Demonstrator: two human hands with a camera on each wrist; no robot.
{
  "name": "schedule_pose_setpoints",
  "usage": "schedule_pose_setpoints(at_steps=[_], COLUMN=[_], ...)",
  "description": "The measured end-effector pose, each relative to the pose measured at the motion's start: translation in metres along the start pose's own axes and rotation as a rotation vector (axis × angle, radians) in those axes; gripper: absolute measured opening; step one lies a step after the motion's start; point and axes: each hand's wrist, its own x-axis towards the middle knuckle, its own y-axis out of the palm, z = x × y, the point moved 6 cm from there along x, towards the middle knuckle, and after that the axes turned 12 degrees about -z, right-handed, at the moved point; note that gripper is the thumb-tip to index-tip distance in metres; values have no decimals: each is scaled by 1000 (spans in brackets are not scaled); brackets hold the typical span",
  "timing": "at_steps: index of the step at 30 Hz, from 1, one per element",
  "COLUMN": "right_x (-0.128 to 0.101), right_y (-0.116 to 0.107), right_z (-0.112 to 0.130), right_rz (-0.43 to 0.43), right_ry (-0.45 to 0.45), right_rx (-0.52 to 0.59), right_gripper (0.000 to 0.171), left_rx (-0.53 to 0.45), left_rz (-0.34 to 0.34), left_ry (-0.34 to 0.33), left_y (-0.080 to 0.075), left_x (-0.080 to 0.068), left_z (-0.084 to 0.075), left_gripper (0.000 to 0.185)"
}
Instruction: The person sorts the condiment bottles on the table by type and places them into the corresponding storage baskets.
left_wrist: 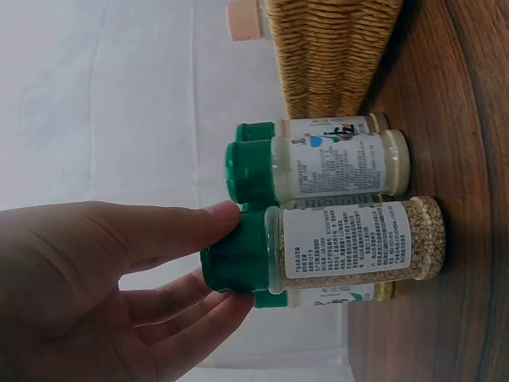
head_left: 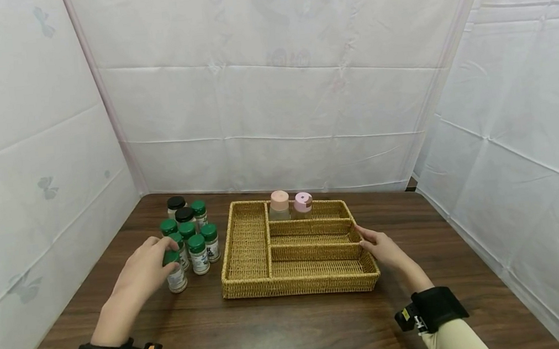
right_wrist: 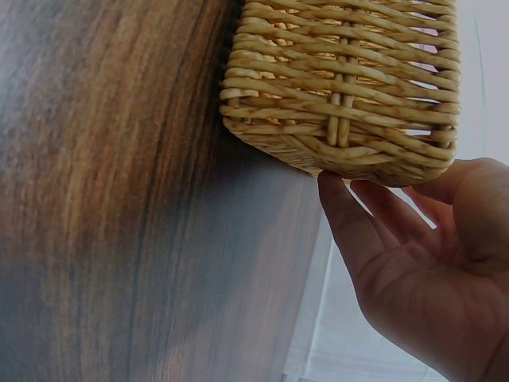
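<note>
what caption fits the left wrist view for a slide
Left hand grips the green cap of a seed jar standing beside the wicker tray.

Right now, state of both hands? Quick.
Left hand: fingers curled round the green cap of a spice jar, which stands on the table.
Right hand: open, straight fingers touching the right rim of the wicker tray.

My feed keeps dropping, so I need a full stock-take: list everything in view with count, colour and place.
Green-capped jars: seven countable, clustered on the table left of the basket; the front one is gripped at its cap.
Black-capped jars: two, at the back of the cluster.
Pink-capped bottles: two, in the basket's far compartment.
Wicker basket: one, tan, divided, centre of the table.
Table: one, dark wood.
Left hand: holds the front jar's cap.
Right hand: fingers touch the basket's right rim.
</note>
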Motion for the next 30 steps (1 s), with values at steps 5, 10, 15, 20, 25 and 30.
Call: schedule_pose_setpoints(at_steps=[5,10,15,20,25,30], right_x=[-1,-2,-3,-3,-3,-1], right_y=[-2,-2,-3,-2,-2,-1], right_z=[1,1,2,2,2,0], right_rz=[1,16,7,7,10,11], right_ry=[3,22,2,-11,-13,-12], right_rx=[-10,4,-8,-14,-15,-12], right_gripper=[54,54,54,54,54,54], left_rx=[-23,-40,-45,-47,-54,-58], left_rz=[-19,-46,-60,-64,-68,-78], left_ry=[12,32,64,92,109,127], left_y=[-11,-24,-35,-43,-49,-52], left_x=[-3,-4,-4,-3,0,5], left_z=[-9,-23,-35,-45,-54,-63], left_gripper=[35,35,35,35,36,36])
